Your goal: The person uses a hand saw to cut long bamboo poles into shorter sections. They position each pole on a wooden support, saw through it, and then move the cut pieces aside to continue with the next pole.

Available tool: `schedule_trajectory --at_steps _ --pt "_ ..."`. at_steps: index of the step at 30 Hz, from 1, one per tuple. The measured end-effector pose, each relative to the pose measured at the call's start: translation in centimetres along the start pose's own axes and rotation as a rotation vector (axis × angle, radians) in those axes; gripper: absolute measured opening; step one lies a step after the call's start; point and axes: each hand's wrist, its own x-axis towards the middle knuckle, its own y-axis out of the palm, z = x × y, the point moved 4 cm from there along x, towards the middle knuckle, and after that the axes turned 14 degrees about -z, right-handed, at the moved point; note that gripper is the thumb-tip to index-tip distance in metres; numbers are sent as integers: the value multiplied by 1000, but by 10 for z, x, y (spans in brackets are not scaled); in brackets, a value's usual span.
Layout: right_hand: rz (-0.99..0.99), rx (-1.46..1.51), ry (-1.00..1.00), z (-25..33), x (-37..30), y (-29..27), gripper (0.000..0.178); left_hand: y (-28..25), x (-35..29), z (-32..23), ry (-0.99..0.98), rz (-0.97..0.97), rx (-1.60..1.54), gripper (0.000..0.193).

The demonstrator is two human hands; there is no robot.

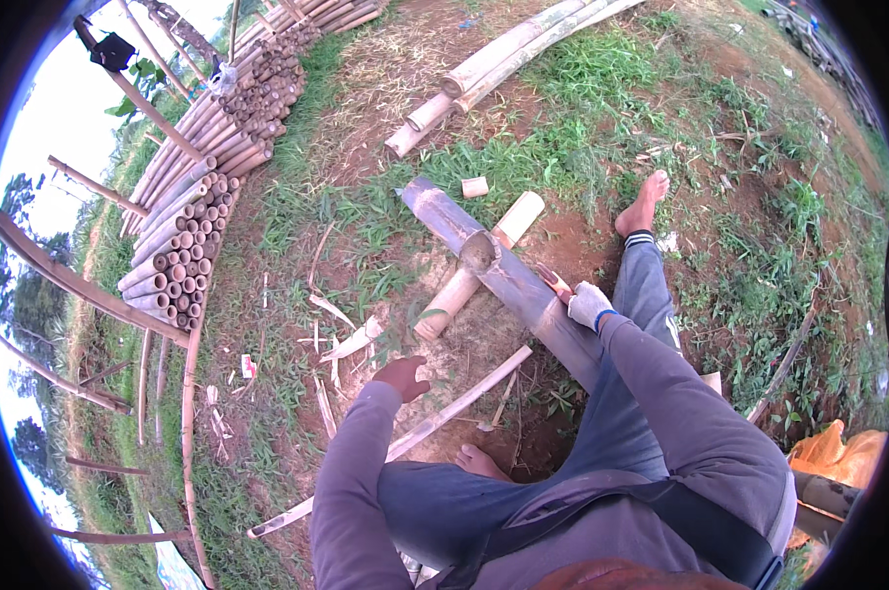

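Observation:
My right hand (pixel 591 306), in a white glove, is closed on a tool with a reddish-brown handle (pixel 554 282); its blade is hard to make out against the bamboo. Beneath it, a thick dark bamboo pole (pixel 523 287) runs from far left down to my right leg, with a pale cut opening (pixel 480 252) in its upper side. This pole rests across a shorter, lighter bamboo piece (pixel 448 306). My bare left hand (pixel 402 378) hovers left of them, fingers loosely apart and empty, above a long split bamboo strip (pixel 464 401).
Bamboo offcuts and shavings (pixel 354 340) lie on the grass near my left hand. A large stack of bamboo poles (pixel 184 258) stands behind a bamboo rail (pixel 191 433) at left. Long poles (pixel 523 47) lie at the far side. An orange sheet (pixel 834 454) is at right.

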Motion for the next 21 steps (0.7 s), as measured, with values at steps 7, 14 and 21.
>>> schedule_trajectory --at_steps 7,14,21 --pt "-13 854 189 7 22 -24 43 -12 9 1 43 -198 -255 71" --pt "-328 67 -678 138 72 -92 46 57 25 33 -117 -462 -743 62" --pt "-289 -604 -967 227 173 -104 31 86 32 41 -100 -512 -741 56"
